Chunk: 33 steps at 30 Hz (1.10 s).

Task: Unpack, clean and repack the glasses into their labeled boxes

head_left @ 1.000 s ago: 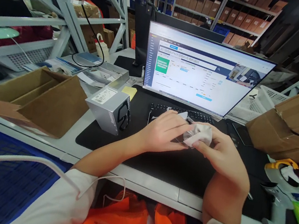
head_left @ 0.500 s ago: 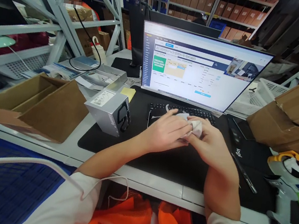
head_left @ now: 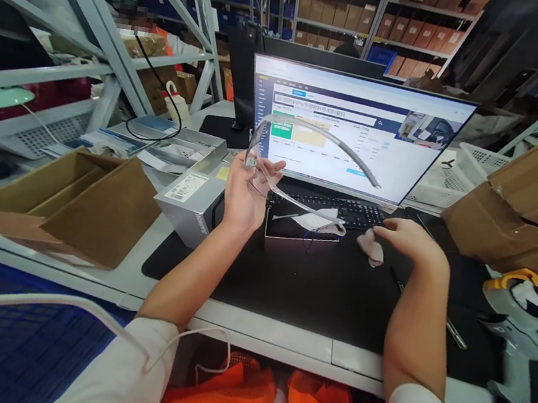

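My left hand (head_left: 244, 194) is raised in front of the monitor (head_left: 406, 161), its fingers closed on a pair of clear-framed glasses (head_left: 328, 140) at one end; the temples stretch out to the right. Lower down, my right hand (head_left: 409, 239) sits beside the keyboard (head_left: 363, 213) and pinches a small white cloth (head_left: 372, 248) just above the black desk mat (head_left: 317, 283). Between my hands lies a shallow dark tray (head_left: 294, 237) with white paper in it.
A silver product box (head_left: 188, 199) stands left of my left wrist, beside an open cardboard box (head_left: 97, 203). Folded cardboard (head_left: 527, 199) and a barcode scanner (head_left: 508, 325) lie at the right. Metal shelving rises on the left, and another person is behind it.
My hands were together, rubbing the cloth over the glasses. Now they have parted: the left lifted the glasses toward the screen, the right drew away rightward with the cloth.
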Each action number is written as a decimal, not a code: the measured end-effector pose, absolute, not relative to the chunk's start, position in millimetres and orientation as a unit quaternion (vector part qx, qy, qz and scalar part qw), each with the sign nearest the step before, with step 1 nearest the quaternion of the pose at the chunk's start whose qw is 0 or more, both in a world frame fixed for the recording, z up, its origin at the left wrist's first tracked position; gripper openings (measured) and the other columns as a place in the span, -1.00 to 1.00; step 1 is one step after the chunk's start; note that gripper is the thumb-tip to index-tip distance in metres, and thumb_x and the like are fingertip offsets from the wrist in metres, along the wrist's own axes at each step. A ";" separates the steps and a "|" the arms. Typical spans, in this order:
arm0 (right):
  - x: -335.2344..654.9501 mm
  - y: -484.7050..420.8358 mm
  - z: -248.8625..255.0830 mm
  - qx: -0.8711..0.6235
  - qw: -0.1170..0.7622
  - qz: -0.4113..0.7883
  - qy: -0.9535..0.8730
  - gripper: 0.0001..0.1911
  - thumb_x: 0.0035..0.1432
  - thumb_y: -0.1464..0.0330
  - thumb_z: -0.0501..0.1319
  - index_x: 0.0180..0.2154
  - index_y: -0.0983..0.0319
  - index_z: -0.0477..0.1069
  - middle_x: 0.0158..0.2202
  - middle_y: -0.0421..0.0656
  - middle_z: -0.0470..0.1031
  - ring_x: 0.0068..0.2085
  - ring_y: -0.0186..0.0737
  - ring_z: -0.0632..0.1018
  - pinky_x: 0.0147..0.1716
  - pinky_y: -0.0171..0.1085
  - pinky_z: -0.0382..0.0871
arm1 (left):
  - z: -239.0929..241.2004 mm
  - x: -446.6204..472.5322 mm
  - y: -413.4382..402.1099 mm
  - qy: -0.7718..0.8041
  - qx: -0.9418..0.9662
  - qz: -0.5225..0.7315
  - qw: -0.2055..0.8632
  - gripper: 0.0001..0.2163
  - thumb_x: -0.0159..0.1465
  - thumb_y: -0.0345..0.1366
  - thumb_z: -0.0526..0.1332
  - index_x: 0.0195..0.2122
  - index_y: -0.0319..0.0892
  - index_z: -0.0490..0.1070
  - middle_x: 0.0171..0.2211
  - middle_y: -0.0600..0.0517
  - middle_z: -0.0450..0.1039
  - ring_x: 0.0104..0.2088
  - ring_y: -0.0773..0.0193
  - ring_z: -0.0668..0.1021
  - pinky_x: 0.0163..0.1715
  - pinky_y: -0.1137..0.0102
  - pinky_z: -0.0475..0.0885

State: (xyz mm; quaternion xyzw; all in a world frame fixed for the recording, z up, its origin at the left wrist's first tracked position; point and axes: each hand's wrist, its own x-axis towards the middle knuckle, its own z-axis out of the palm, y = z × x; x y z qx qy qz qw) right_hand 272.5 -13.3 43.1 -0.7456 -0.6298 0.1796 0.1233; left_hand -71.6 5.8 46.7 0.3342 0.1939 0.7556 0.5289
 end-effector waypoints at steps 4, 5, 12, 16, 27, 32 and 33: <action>220.8 -30.2 44.5 -0.622 0.234 0.226 -0.712 -0.24 0.13 0.11 0.37 0.31 0.23 0.35 0.06 0.03 0.59 0.07 0.05 0.59 0.11 -0.02 0.47 | 46.2 -58.9 -0.8 0.226 0.248 0.696 0.634 -0.70 0.13 -0.26 0.23 -0.08 -0.08 0.44 -0.38 0.11 0.48 0.07 0.02 0.63 0.14 0.05 0.47; 207.7 -37.0 46.1 -0.568 0.254 0.274 -0.733 -0.15 0.14 0.09 0.37 0.38 0.21 0.24 0.01 0.00 0.60 -0.02 -0.01 0.62 0.04 -0.06 0.50 | 44.5 -55.2 -2.5 0.229 0.239 0.688 0.646 -0.68 0.14 -0.28 0.23 -0.05 -0.08 0.44 -0.40 0.11 0.48 0.09 0.02 0.62 0.17 0.03 0.45; 172.1 -58.0 54.1 -0.483 0.498 0.183 -0.696 -0.64 0.47 0.14 0.04 -0.06 0.23 0.49 -0.50 -0.25 0.40 -0.46 -0.30 0.45 -0.36 -0.29 0.35 | 22.5 -37.6 -4.1 0.213 0.343 0.597 0.694 -0.61 0.12 -0.17 0.47 -0.06 -0.17 0.52 -0.21 -0.02 0.65 -0.06 0.07 0.68 0.15 0.09 0.46; 177.8 -59.0 58.9 -0.502 0.418 0.130 -0.746 -0.73 0.45 0.24 0.06 -0.21 0.21 0.45 -0.49 -0.24 0.44 -0.47 -0.30 0.45 -0.39 -0.30 0.29 | 13.9 -37.1 -3.8 0.226 0.469 0.549 0.654 -0.52 0.04 -0.16 0.58 -0.03 -0.18 0.59 -0.11 -0.11 0.67 -0.07 0.08 0.68 0.12 0.13 0.48; 200.0 -41.6 53.1 -0.419 0.710 0.117 -0.554 -0.68 0.23 0.35 0.21 0.03 0.18 0.42 -0.21 -0.15 0.53 -0.22 -0.21 0.58 -0.13 -0.18 0.49 | 12.4 -48.4 4.0 0.284 0.541 0.570 0.549 -0.44 0.02 -0.16 0.59 0.05 -0.19 0.60 -0.07 -0.16 0.67 0.03 0.00 0.65 0.05 0.16 0.57; 187.9 -41.3 45.8 -0.471 0.629 0.122 -0.606 -0.72 0.23 0.27 0.25 -0.04 0.21 0.47 -0.35 -0.22 0.47 -0.34 -0.27 0.50 -0.22 -0.23 0.45 | 9.5 -45.1 2.6 0.290 0.541 0.579 0.537 -0.43 0.02 -0.15 0.58 0.05 -0.21 0.60 -0.07 -0.16 0.67 0.02 0.02 0.66 0.09 0.14 0.55; 182.4 -40.7 42.8 -0.484 0.578 0.128 -0.644 -0.69 0.22 0.24 0.27 -0.03 0.21 0.48 -0.39 -0.24 0.45 -0.37 -0.29 0.48 -0.25 -0.25 0.44 | 9.0 -43.5 1.1 0.290 0.543 0.571 0.543 -0.44 0.02 -0.15 0.58 0.04 -0.21 0.60 -0.07 -0.16 0.67 0.01 0.01 0.66 0.09 0.13 0.55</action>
